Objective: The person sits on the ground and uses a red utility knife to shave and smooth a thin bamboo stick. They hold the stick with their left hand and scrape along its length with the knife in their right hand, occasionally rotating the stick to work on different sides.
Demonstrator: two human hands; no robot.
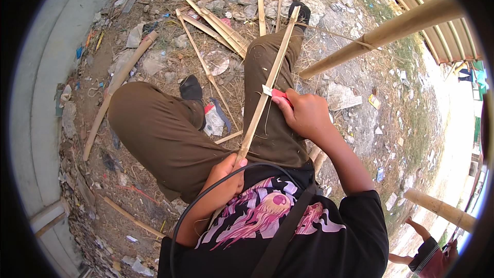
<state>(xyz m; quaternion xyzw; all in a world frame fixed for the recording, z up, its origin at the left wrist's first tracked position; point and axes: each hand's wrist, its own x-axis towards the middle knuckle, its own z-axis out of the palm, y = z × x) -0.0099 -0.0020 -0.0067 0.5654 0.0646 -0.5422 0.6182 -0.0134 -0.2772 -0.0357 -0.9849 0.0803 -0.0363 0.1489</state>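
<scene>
"Head view first: what are the fingers doing?"

"The left hand (229,175) is clenched around the near end of a pale bamboo strip (281,49). The right hand (309,116) grasps a red-handled blade (280,96), its metal lying across the strip."

"And where does the strip lie?"

"It slants over the brown trouser leg (260,64) on the right, its far end beside a dark shoe (304,15)."

"Any packets about?"

"A yellow packet (374,101) sits on the ground (411,98), off to the right. Whether it holds anything, I can't tell."

"What's hard to make out?"

"The left grip covers the strip's near end, and part of those fingers is hidden too. A black cable (196,198) loops in front of the left forearm. At the lower right, a second person (435,257) is cut off by the rim."

"Any lettering?"

"The black shirt (355,247) carries a pink and white graphic (275,203). Marks on the packet are too small to read."
</scene>
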